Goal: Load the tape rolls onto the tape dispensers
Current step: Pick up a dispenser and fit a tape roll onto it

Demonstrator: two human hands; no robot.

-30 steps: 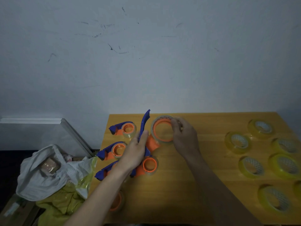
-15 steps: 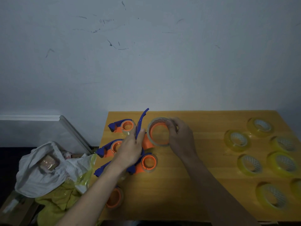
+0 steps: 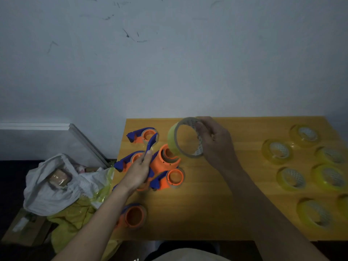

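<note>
The right hand (image 3: 216,146) pinches a yellow tape roll (image 3: 185,137) tilted just above the orange dispenser hub (image 3: 165,159). The left hand (image 3: 138,171) grips that dispenser's blue handle (image 3: 151,143) over the bench (image 3: 207,204).

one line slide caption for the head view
Right hand lifts a tape roll above the dispenser gripped by the left hand.

Single head cam, looking fwd and down, close over table (image 3: 207,213), wall behind
</note>
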